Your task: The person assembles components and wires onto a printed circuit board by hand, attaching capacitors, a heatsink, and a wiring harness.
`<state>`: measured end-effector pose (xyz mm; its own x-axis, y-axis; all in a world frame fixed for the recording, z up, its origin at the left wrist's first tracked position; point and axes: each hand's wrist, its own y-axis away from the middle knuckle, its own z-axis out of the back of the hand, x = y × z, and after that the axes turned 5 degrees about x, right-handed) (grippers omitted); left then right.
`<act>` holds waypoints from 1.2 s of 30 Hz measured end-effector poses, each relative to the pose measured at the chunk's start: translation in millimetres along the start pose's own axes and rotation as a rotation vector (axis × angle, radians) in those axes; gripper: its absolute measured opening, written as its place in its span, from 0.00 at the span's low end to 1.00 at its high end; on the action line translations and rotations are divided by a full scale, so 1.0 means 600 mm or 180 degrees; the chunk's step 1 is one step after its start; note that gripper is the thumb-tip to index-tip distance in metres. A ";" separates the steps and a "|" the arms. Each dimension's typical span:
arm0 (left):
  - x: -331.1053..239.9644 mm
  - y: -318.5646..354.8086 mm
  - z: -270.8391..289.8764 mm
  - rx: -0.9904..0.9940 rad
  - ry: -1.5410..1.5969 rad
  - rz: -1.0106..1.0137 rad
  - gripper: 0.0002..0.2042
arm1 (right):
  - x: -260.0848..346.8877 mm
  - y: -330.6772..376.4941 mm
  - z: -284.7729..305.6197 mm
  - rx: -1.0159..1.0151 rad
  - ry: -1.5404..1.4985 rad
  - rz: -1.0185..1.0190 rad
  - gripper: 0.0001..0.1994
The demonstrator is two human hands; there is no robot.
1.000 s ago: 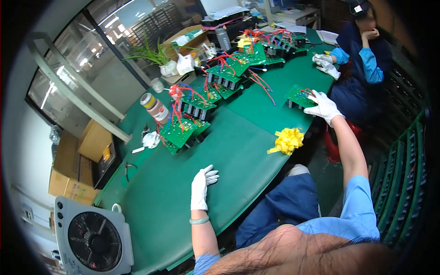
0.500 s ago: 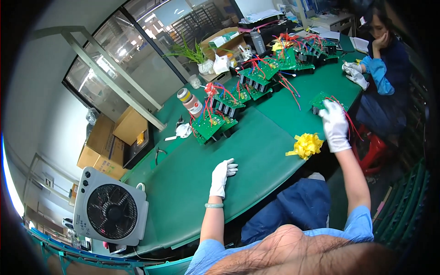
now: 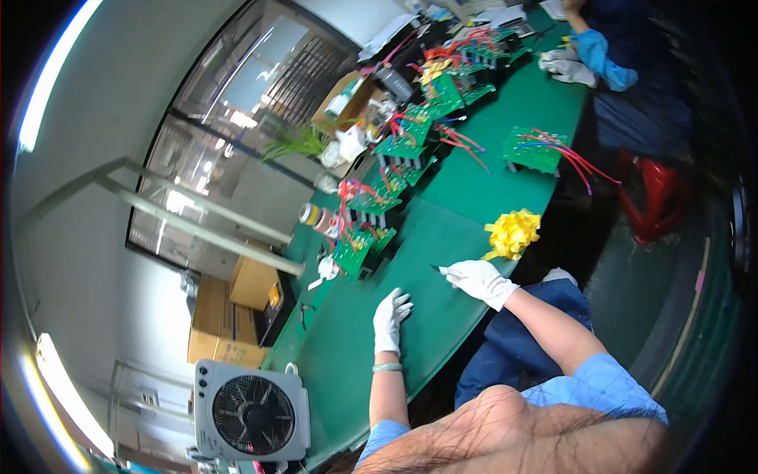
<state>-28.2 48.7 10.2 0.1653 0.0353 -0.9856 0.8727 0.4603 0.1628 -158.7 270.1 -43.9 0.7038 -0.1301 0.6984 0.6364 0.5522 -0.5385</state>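
Left hand (image 3: 389, 317), white-gloved, lies flat and open on the green desk (image 3: 442, 237), holding nothing. Right hand (image 3: 480, 278), also gloved, rests near the desk edge, fingers closed on a small dark slender item I cannot identify. Just beyond it: a yellow bundle of ties (image 3: 512, 232). Farther out, a single green circuit board (image 3: 534, 148) with red leads, apart from both hands. A row of wired boards (image 3: 392, 172) runs along the far side. Judgement: the near board awaits handling; many boards left.
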 end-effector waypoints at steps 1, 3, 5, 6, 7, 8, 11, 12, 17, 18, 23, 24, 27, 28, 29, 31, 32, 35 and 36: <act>0.012 -0.016 0.026 0.0221 0.0436 -0.0042 0.25 | 0.002 -0.005 0.005 0.0303 -0.0532 -0.0341 0.11; 0.009 -0.035 0.057 0.0068 0.0571 -0.0227 0.29 | 0.017 -0.013 0.015 0.0530 -0.1346 -0.0751 0.12; -0.009 -0.060 0.069 -0.0207 0.0609 -0.0479 0.32 | 0.026 -0.010 0.022 0.0420 -0.1644 -0.0850 0.16; -0.021 -0.067 0.073 -0.0362 0.0654 -0.0613 0.33 | 0.026 -0.009 0.021 0.0423 -0.1691 -0.0848 0.16; -0.032 -0.076 0.075 -0.0484 0.0742 -0.0700 0.34 | 0.025 -0.008 0.022 0.0388 -0.1689 -0.0880 0.16; -0.043 -0.080 0.075 -0.0565 0.0716 -0.0793 0.35 | 0.025 -0.007 0.021 0.0377 -0.1640 -0.0874 0.15; -0.062 -0.112 0.091 -0.0492 0.0794 -0.0740 0.35 | 0.026 -0.006 0.024 0.0394 -0.1555 -0.0818 0.15; -0.068 -0.120 0.090 -0.0461 0.1026 -0.0574 0.33 | 0.025 -0.006 0.025 0.0428 -0.1505 -0.0780 0.15; -0.063 -0.162 0.102 -0.0232 0.1501 -0.0323 0.28 | 0.020 -0.006 0.024 0.0340 -0.1704 -0.0830 0.14; -0.063 -0.169 0.091 -0.0301 0.1555 -0.0211 0.27 | 0.015 -0.003 0.022 0.0310 -0.1870 -0.0910 0.14; 0.002 -0.248 0.197 0.0125 -0.0305 -0.0691 0.20 | 0.020 -0.013 0.010 0.0428 -0.1912 -0.0888 0.15; 0.013 -0.261 0.225 0.0128 -0.1395 -0.0971 0.19 | 0.026 -0.019 0.005 0.0475 -0.1827 -0.0806 0.15; -0.013 -0.234 0.148 0.0172 0.2212 -0.0433 0.18 | 0.005 -0.009 0.006 0.0445 -0.1506 -0.0795 0.17; -0.022 -0.223 0.142 0.0094 0.2382 -0.0378 0.18 | 0.017 -0.010 0.016 0.0455 -0.1542 -0.0867 0.17; -0.035 -0.206 0.113 0.0254 0.2072 -0.0659 0.19 | 0.015 -0.007 0.013 0.0378 -0.1484 -0.0816 0.16; -0.042 -0.189 0.077 -0.0036 0.1502 -0.0811 0.21 | 0.016 -0.005 0.013 0.0305 -0.1397 -0.0753 0.17; -0.050 -0.172 0.050 -0.0353 0.1066 -0.0965 0.22 | 0.016 -0.003 0.013 0.0278 -0.1374 -0.0775 0.17; -0.046 -0.192 0.054 -0.0484 0.2204 -0.0454 0.22 | 0.016 -0.003 0.020 0.0398 -0.1306 -0.0798 0.15; -0.036 -0.210 0.082 -0.0479 0.2216 -0.0456 0.22 | 0.019 -0.005 0.018 0.0400 -0.1294 -0.0796 0.15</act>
<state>-119.5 -53.6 13.3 -0.3204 0.4990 -0.8052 0.7830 0.6179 0.0714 -156.1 275.5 -29.3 0.3384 0.0467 0.9398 0.7095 0.6435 -0.2874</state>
